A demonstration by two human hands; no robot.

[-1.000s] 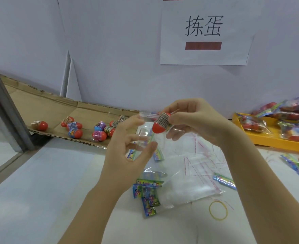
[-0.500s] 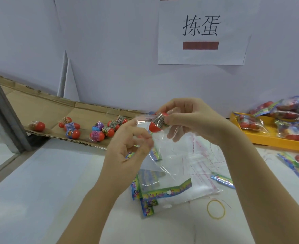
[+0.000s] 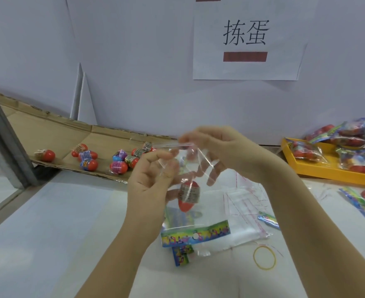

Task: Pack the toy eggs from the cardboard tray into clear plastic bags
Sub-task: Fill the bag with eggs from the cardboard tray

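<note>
A clear plastic bag (image 3: pixel 207 214) with a colourful printed strip along its bottom hangs in front of me. My left hand (image 3: pixel 150 182) pinches the near side of its mouth. My right hand (image 3: pixel 216 151) pinches the far side by the zip strip. Inside the bag is a red toy egg (image 3: pixel 188 195) with a printed label band, partway down. Several more toy eggs (image 3: pixel 118 163) in red, blue and purple lie on the flat cardboard tray (image 3: pixel 54 134) at the back left.
A stack of empty clear bags (image 3: pixel 245 214) and colourful packets (image 3: pixel 182 255) lies on the white table under my hands. A yellow rubber band (image 3: pixel 264 257) lies at the front right. A yellow tray (image 3: pixel 319 173) with filled bags stands at the right. A metal post (image 3: pixel 3 138) stands left.
My right hand has let go of the red egg, which has dropped into the bag. Both hands now hold the bag's mouth, and the bag has lifted off the table.
</note>
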